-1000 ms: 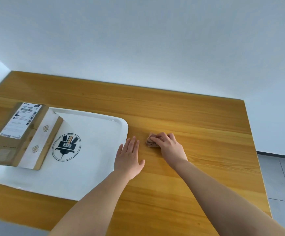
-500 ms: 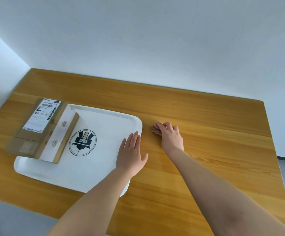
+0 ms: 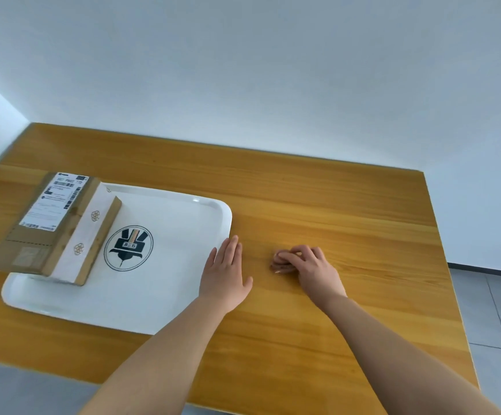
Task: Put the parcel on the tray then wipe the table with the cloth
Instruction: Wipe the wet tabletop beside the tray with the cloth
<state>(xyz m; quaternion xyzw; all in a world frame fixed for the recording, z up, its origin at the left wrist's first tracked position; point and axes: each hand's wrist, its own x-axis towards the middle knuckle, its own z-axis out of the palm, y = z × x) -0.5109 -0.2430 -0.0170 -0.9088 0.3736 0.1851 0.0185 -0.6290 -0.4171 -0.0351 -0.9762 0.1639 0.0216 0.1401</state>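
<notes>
A brown cardboard parcel (image 3: 55, 223) with a white shipping label lies on the left part of the white tray (image 3: 171, 217), overhanging its left edge. The tray bears a round dark logo and rests on the wooden table (image 3: 348, 211). My left hand (image 3: 225, 274) lies flat, fingers together, on the tray's right edge. My right hand (image 3: 312, 268) presses down on a small bunched brownish cloth (image 3: 280, 262) on the table just right of the tray; most of the cloth is hidden under the fingers.
White walls stand behind the table and at its left. The table's right edge drops to a grey tiled floor (image 3: 494, 322). Bare wood stretches behind and to the right of my hands.
My right hand with the cloth has shifted a little along the table near the tray. My left hand stays flat on the tray's edge. The view has swung, and the parcel has not moved.
</notes>
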